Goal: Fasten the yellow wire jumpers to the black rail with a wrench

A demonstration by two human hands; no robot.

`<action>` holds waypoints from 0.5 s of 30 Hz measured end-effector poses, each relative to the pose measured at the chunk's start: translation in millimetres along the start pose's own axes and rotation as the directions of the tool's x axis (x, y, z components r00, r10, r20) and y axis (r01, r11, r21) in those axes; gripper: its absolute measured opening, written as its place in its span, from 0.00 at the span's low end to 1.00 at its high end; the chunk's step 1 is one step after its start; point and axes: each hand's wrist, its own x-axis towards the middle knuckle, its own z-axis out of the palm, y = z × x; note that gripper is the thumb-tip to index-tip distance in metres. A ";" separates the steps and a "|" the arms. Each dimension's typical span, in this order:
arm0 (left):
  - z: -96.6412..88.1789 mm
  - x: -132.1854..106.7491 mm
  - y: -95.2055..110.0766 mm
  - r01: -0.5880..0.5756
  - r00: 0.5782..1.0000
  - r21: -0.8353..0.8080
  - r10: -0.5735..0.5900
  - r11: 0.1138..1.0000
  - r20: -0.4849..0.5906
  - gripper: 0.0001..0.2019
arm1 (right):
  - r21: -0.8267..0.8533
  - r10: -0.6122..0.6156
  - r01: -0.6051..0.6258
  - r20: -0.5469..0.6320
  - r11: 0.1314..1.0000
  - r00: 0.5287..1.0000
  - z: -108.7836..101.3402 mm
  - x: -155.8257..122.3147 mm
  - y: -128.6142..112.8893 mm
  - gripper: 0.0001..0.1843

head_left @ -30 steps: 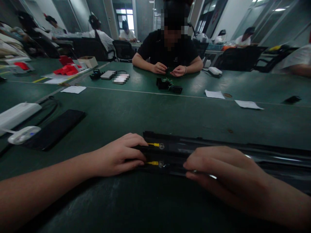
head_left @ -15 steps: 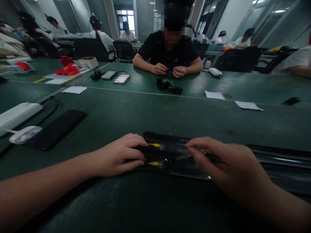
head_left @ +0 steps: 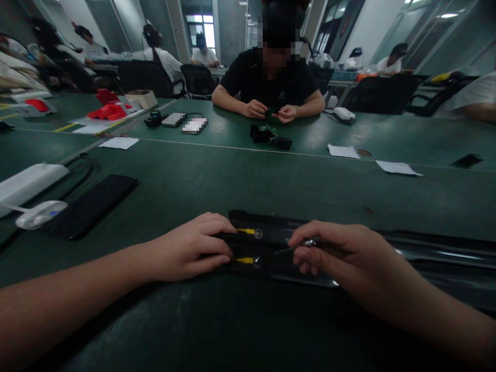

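Note:
On the table lies a long black panel with a glossy surface. Two yellow wire terminals rest on its left end, each with a round metal screw head at its tip; the nearer screw shines. My left hand is closed over the leads behind the terminals, fingers bent, their tips at the panel's edge. My right hand pinches a slim screwdriver. Its thin shaft slopes left toward the nearer screw, with the tip apart from it. The handle is mostly hidden in the palm.
A black phone-like slab, a white power strip and a white plug-like device lie to the left. Across the table a co-worker handles small parts behind a black wired object. White papers lie farther back.
My right hand has turned and drawn the screwdriver's tip back from the nearer screw; more of its metal shows between the fingers. The left hand stays still.

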 end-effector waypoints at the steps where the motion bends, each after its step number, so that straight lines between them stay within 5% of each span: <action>1: -0.2 0.0 0.1 0.001 1.000 0.001 -0.001 1.000 0.003 0.07 | -0.093 -0.068 0.066 -0.024 0.994 0.997 0.0 -0.3 0.7 0.06; 5: -0.4 0.1 -0.3 -0.007 1.000 0.000 0.007 1.000 0.003 0.07 | -0.327 -0.273 0.237 -0.068 0.915 0.960 2.8 -2.1 3.2 0.07; 9: -0.1 0.1 -1.7 -0.001 1.000 0.002 0.001 1.000 0.004 0.08 | -0.362 -0.362 0.317 -0.063 0.877 0.930 7.5 -7.5 4.2 0.07; 15: 0.0 -1.0 -2.7 -0.005 1.000 0.009 0.005 1.000 0.011 0.08 | -0.341 -0.306 0.281 -0.023 0.897 0.952 8.0 -15.1 3.4 0.13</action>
